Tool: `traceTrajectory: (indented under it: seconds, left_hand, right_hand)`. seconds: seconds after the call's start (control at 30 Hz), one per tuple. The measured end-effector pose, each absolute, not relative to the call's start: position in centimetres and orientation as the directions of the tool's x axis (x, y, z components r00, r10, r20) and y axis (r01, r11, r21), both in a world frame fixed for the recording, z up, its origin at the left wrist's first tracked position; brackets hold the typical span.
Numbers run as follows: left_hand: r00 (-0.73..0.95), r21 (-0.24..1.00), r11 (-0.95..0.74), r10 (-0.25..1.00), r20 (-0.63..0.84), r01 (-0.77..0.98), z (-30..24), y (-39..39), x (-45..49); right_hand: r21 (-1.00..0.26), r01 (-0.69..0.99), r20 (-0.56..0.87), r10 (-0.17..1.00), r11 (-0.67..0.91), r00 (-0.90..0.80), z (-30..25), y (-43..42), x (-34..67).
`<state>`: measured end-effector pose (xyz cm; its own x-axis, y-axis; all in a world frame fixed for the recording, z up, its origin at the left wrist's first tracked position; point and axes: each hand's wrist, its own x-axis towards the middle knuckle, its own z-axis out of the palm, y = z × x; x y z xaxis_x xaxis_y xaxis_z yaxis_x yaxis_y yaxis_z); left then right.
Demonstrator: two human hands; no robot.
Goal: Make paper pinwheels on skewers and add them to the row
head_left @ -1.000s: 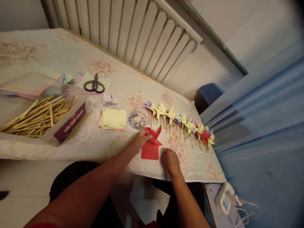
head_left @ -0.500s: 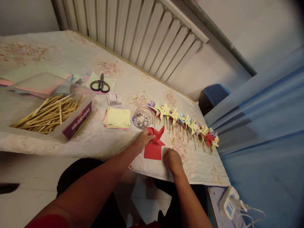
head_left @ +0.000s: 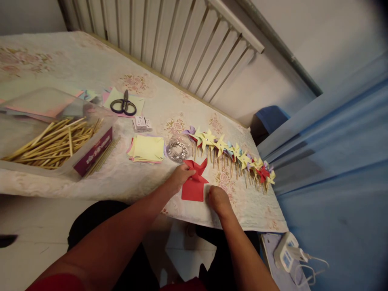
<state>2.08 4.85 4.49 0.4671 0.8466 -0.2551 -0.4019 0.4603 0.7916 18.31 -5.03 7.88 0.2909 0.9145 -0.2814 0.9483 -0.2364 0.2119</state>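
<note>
From my remote seat the biggest thing I see is the tabletop (head_left: 91, 68), covered in a pale flowered cloth. On its left side stands a clear plastic tub (head_left: 93, 151) full of wooden sticks (head_left: 51, 141). Along the right side runs a row of finished paper pinwheels (head_left: 230, 151), overlapping one another. Between tub and row lies a stack of yellow paper squares (head_left: 147, 148).

The red paper (head_left: 194, 188) lies flat near the front edge, just below the start of the row. Its upper half is folded into points and its lower half is a plain square. My left hand (head_left: 180, 176) has its fingers closed narrowly on the folded points at the middle. My right hand (head_left: 218, 200) sits curled at the sheet's lower right corner. I cannot tell whether its fingers grip the paper or only rest beside it.

I judge the sheet light, thin and easily creased, with springy folds. The centre, where the points meet, looks like the place to pinch it.

Smaller still are the black scissors (head_left: 123, 105) at the back and a clear round dish (head_left: 178, 148) of shiny bits just above the red paper.
</note>
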Motion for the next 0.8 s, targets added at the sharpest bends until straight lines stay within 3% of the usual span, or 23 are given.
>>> traceTrajectory:
  seconds: [0.57,0.8]
  left_hand:
    - [0.469,0.79,0.469,0.842,-0.266,-0.394,4.72,4.89,1.97]
    - [0.458,0.792,0.478,0.841,-0.289,-0.379,5.24,4.8,1.85]
  right_hand:
    - [0.195,0.948,-0.262,0.919,-0.25,0.296,7.78,-5.12,18.39]
    - [0.167,0.938,-0.187,0.924,-0.304,0.333,7.56,-5.7,18.14]
